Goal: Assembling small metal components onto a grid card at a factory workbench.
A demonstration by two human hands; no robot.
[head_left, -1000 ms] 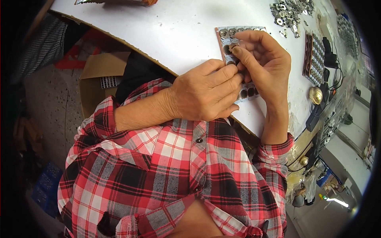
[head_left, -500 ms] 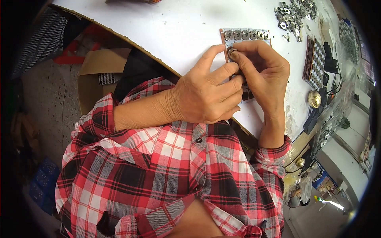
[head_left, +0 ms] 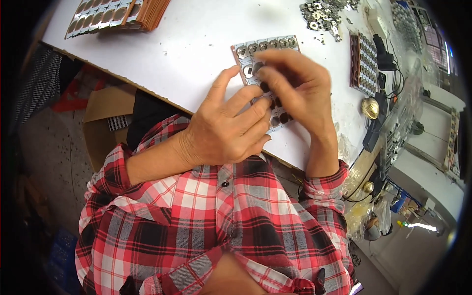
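White table (head_left: pixel 196 59) across upper frame. On it: stack of orange-edged boards (head_left: pixel 153 15), upper left; panel of round cells (head_left: pixel 242 55), upper centre; metal-piece heap (head_left: pixel 322 18), upper right; second board stack (head_left: pixel 365 65), right.

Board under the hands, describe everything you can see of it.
The board is a pale panel with a reddish-brown left edge, lying slightly askew on the white tabletop. Its far row carries six round, metallic-looking parts; a shiny piece with a dark centre sits nearer at the left, and dark discs show at the near end. The left hand and right hand hide much of it; whether they touch it is unclear.
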